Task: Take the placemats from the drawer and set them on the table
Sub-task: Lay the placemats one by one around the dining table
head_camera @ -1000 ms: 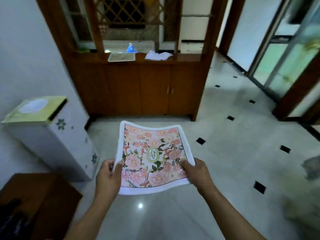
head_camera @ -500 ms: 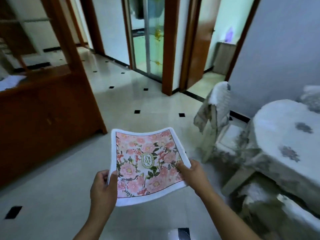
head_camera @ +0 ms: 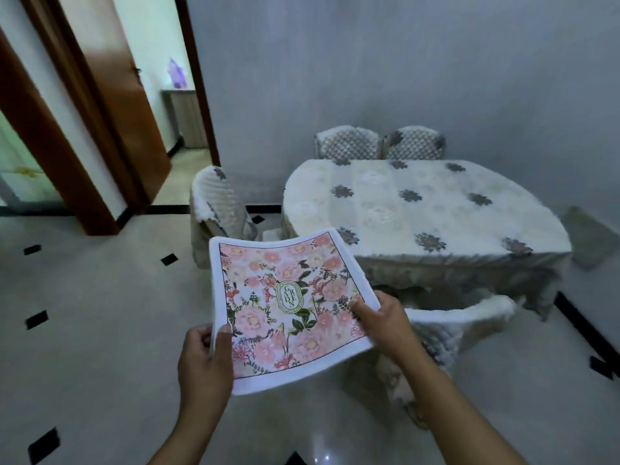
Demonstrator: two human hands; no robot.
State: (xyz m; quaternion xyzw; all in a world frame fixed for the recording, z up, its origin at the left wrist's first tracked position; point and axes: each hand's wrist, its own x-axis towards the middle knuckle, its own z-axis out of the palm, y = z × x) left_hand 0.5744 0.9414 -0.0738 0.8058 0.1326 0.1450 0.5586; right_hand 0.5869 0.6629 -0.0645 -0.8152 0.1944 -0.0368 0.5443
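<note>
Holding flowery placemat [head_camera: 288, 307] in air, near side of table [head_camera: 436, 250]. Left hand [head_camera: 204, 360], right hand [head_camera: 385, 322] pinch its edges. Chair [head_camera: 449, 330] between placemat and table; another chair [head_camera: 218, 209] left of table.

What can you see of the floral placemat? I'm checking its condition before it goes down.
The placemat is squarish, with pink flowers, green leaves, a central oval "GARDEN" emblem and a white border. It looks thin and flexible, bowing slightly. Held in the air, short of the table, by the left hand and right hand at its near corners.
</note>
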